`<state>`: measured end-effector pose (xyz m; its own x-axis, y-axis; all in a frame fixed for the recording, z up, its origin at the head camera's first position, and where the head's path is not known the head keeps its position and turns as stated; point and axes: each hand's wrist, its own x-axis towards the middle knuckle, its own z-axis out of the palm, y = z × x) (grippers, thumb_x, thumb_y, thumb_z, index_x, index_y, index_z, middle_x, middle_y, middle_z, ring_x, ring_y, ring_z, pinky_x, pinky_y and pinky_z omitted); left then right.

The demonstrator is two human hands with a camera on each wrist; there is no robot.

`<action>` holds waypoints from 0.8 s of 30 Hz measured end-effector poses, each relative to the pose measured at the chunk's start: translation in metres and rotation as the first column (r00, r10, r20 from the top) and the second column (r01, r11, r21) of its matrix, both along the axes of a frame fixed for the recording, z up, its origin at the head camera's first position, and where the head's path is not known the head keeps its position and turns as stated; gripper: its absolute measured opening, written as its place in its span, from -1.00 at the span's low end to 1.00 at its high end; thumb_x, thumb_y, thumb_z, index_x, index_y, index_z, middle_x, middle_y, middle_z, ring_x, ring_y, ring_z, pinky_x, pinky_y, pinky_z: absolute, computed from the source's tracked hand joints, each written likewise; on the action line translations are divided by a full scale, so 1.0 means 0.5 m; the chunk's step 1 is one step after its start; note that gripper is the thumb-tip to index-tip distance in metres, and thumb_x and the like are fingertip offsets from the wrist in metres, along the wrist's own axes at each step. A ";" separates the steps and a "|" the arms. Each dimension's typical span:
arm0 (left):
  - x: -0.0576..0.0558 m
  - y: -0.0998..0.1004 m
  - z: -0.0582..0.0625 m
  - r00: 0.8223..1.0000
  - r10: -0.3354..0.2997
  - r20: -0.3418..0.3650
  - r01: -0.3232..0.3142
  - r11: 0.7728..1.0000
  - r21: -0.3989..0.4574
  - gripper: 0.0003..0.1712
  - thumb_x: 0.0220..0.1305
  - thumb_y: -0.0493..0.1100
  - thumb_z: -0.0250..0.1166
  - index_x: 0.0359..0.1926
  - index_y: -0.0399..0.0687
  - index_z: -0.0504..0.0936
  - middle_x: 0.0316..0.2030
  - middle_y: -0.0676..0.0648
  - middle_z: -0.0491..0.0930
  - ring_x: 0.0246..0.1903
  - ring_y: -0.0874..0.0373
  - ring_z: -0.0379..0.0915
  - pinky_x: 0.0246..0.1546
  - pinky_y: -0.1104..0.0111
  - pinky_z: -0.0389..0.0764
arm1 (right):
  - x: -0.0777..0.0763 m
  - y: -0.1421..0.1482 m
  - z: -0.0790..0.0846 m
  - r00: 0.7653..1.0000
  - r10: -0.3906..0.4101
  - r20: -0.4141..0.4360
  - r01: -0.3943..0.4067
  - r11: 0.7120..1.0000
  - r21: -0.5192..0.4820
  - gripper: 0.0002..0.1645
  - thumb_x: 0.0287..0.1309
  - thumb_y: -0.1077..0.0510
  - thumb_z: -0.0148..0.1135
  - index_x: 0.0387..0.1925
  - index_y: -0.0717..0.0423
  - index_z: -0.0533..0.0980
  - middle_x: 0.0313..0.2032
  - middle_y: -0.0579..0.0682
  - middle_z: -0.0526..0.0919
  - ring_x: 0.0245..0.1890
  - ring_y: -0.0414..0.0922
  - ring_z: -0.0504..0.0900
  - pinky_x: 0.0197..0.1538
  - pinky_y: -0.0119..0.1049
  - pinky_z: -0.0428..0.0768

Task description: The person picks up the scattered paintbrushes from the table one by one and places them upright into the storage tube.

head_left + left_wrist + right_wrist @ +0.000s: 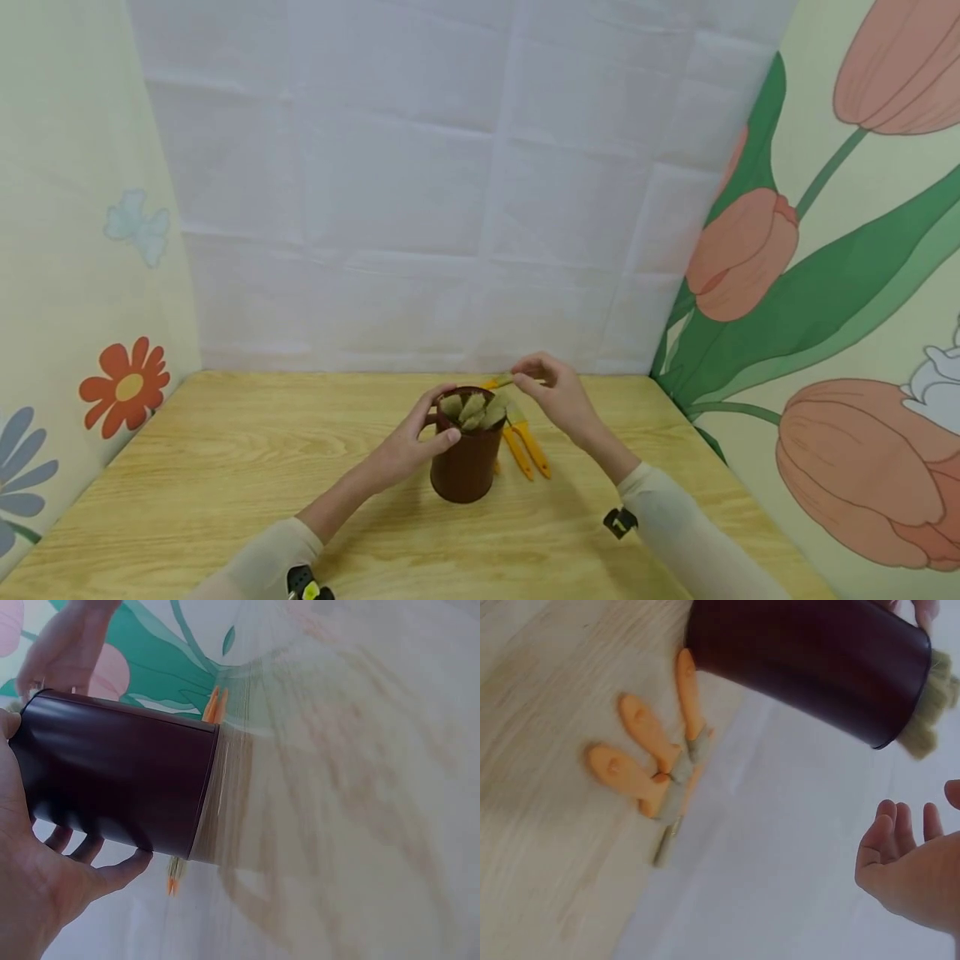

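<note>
A dark brown cylindrical container (465,462) stands upright on the wooden table, with several tan brush heads (472,410) showing at its mouth. My left hand (405,450) grips its side, the thumb near the rim; in the left wrist view the fingers curl beneath its wall (112,772). Right of the rim is my right hand (558,400), its fingers loosely bent. The right wrist view shows a gap between thumb and fingers of that hand (915,877), with nothing visible there. Several orange-handled paintbrushes (641,731) lie on the table beside the container.
The wooden tabletop (262,442) meets a creased white cloth backdrop (397,208) at the far edge. Flower-printed panels flank it, with a large tulip print (855,458) on the right and a red flower print (126,387) on the left.
</note>
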<state>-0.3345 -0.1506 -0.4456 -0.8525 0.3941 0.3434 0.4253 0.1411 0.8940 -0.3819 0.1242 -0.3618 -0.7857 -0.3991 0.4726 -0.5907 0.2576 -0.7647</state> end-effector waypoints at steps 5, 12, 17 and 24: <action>0.002 -0.004 -0.001 1.000 0.007 -0.002 -0.007 1.000 -0.003 -0.22 0.52 -0.01 0.22 0.56 0.44 0.02 0.46 -0.06 0.04 0.40 -0.11 0.15 0.21 -0.15 0.37 | -0.021 0.010 -0.026 0.993 -0.037 0.115 0.034 0.999 0.024 -0.72 0.46 0.16 0.23 0.06 0.25 0.61 0.05 0.26 0.62 0.02 0.12 0.62 0.08 0.17 0.54; 0.000 -0.004 0.000 1.000 0.003 -0.002 -0.003 1.000 -0.011 -0.21 0.52 0.00 0.23 0.56 0.46 0.01 0.44 -0.06 0.05 0.37 -0.09 0.18 0.20 -0.12 0.40 | -0.075 0.029 -0.095 0.974 -0.153 0.164 0.139 0.985 0.099 -0.69 0.41 0.08 0.29 0.03 0.19 0.65 -0.03 0.04 0.66 -0.05 -0.02 0.65 0.00 -0.01 0.60; -0.002 -0.007 -0.003 1.000 -0.001 -0.008 0.001 1.000 -0.005 -0.22 0.52 -0.02 0.23 0.56 0.45 0.01 0.43 -0.07 0.06 0.38 -0.10 0.17 0.20 -0.13 0.39 | -0.112 0.042 -0.120 0.970 -0.211 0.119 0.182 0.959 0.218 -0.75 0.40 0.12 0.28 -0.04 0.21 0.66 -0.15 0.02 0.68 -0.16 0.02 0.66 -0.10 -0.06 0.63; 0.001 -0.004 -0.006 1.000 0.002 0.008 -0.002 1.000 0.000 -0.21 0.53 0.01 0.21 0.57 0.46 -0.01 0.49 -0.05 0.00 0.45 -0.14 0.05 0.24 -0.21 0.32 | -0.138 0.050 -0.150 0.943 -0.262 0.204 0.191 0.931 0.312 -0.78 0.37 0.16 0.30 -0.14 0.27 0.67 -0.27 0.06 0.70 -0.28 0.09 0.69 -0.20 -0.07 0.67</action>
